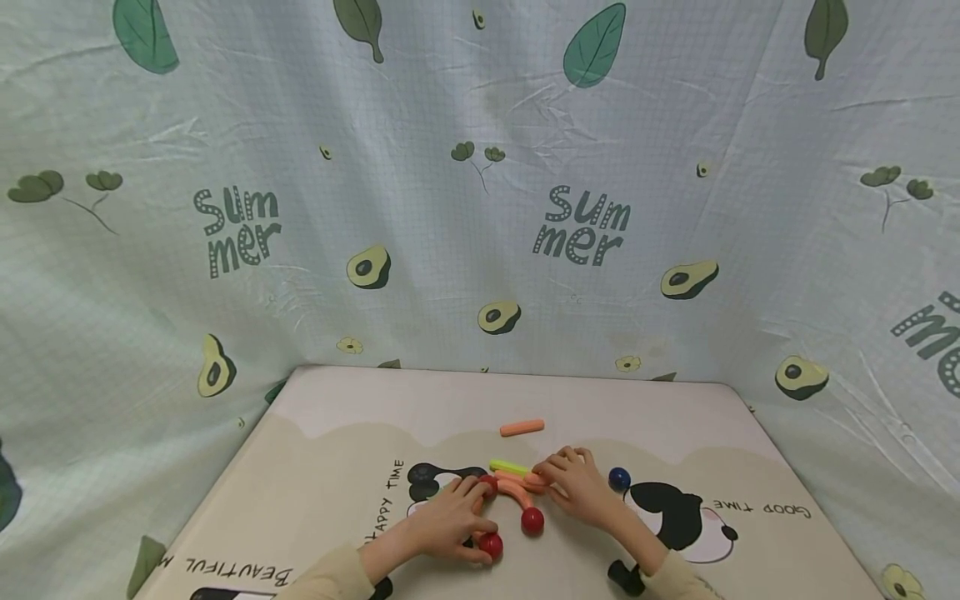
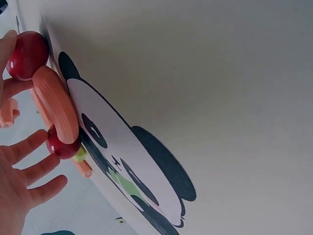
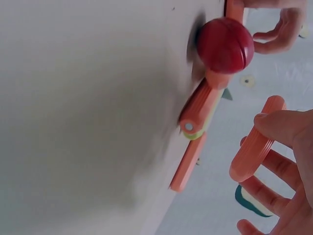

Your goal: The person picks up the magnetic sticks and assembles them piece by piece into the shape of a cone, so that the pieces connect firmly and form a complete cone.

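Pale avocado-print fabric (image 1: 420,208) hangs behind the cream surface (image 1: 322,492). Above it, the right hand (image 1: 581,492) pinches a ribbed orange stick (image 3: 258,139) between thumb and fingers. The left hand (image 1: 450,518) pinches the nearer red ball (image 1: 492,547), other fingers spread by the farther red ball (image 2: 62,149); a curved orange piece (image 2: 56,103) lies between. A loosened thumb could drop the stick; a careless nudge might knock the third red ball (image 1: 532,522), between the hands, out of place.
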Demonstrator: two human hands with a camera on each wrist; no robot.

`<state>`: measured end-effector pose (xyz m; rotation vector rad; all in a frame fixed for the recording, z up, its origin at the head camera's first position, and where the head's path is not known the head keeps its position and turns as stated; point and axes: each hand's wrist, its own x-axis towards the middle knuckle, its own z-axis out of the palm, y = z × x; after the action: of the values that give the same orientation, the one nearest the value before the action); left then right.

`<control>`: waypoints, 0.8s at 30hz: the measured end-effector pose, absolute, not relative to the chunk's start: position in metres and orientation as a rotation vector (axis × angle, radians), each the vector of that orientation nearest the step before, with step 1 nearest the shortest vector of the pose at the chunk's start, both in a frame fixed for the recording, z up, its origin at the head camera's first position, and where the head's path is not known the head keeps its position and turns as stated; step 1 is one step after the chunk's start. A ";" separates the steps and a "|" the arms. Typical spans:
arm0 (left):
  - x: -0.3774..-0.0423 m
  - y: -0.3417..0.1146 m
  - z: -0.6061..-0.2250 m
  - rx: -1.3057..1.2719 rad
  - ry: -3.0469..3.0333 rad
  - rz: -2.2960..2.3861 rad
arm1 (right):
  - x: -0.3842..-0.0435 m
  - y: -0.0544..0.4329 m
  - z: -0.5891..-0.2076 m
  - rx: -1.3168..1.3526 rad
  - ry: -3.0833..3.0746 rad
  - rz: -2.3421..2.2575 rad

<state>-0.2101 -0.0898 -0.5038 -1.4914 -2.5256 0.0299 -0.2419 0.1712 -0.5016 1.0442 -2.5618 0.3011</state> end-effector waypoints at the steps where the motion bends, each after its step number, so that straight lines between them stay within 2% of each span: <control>1: -0.210 -0.090 -0.504 -1.489 -2.527 0.031 | -0.241 0.171 -0.501 1.055 -2.556 0.308; 24: -0.212 -0.094 -0.506 -1.513 -2.472 0.036 | -0.216 0.156 -0.502 1.247 -2.562 0.250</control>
<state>-0.2117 -0.0939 -0.5058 -1.5135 -2.4716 0.0364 -0.2162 0.1563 -0.5022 1.2465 -2.5621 0.2501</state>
